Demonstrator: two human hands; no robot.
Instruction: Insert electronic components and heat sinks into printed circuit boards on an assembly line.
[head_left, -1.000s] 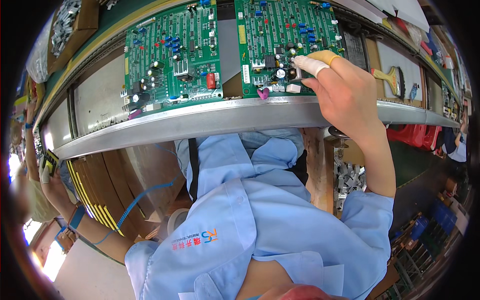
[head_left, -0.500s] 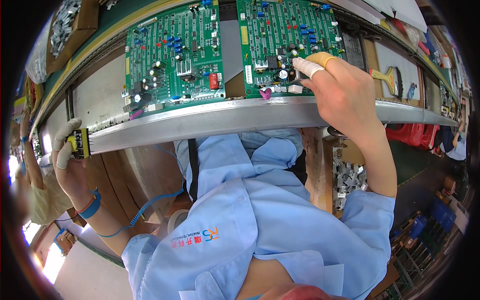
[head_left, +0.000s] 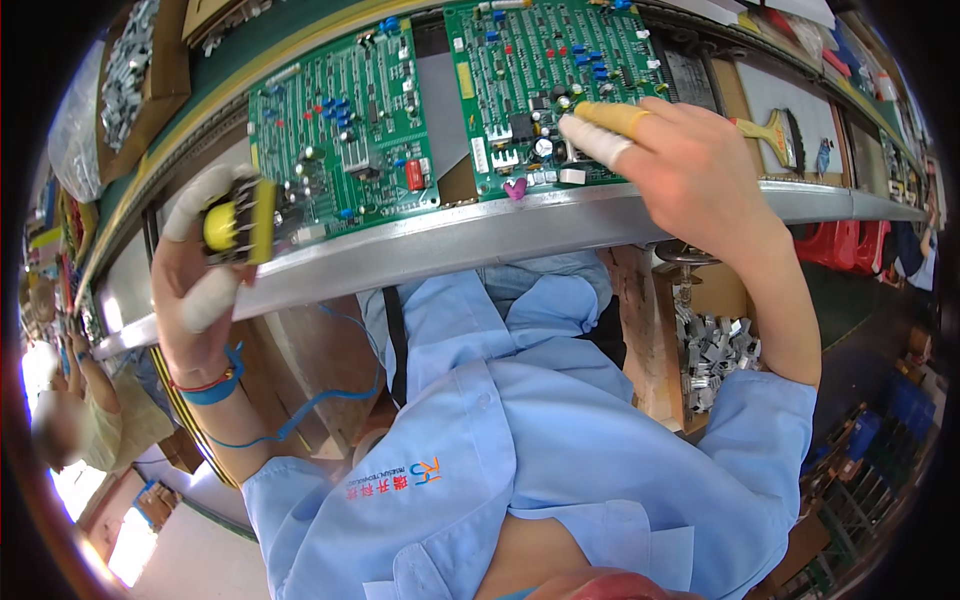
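Note:
My left hand (head_left: pixel 195 270), with white covers on its fingertips, grips a yellow transformer (head_left: pixel 262 222) with a dark core and rows of pins. It is raised over the near left corner of the left green circuit board (head_left: pixel 330 130). My right hand (head_left: pixel 690 165) reaches onto the right circuit board (head_left: pixel 530 80). Its fingers, in white and yellow covers, close together beside a round capacitor (head_left: pixel 543 148) near the board's front edge; what lies between them is hidden. A white connector (head_left: pixel 572 177) and a purple piece (head_left: pixel 515 189) sit close by.
Both boards lie behind a metal rail (head_left: pixel 430 235). A brush (head_left: pixel 775 135) rests at the right. Small metal parts fill a carton (head_left: pixel 135 80) at far left and a box (head_left: pixel 715 350) below the rail. Another person (head_left: pixel 100 400) is at the left edge.
My left hand has risen and moved right with the transformer, from beside the rail to over the left board's corner. My right hand stays at the right board, its fingers slightly shifted.

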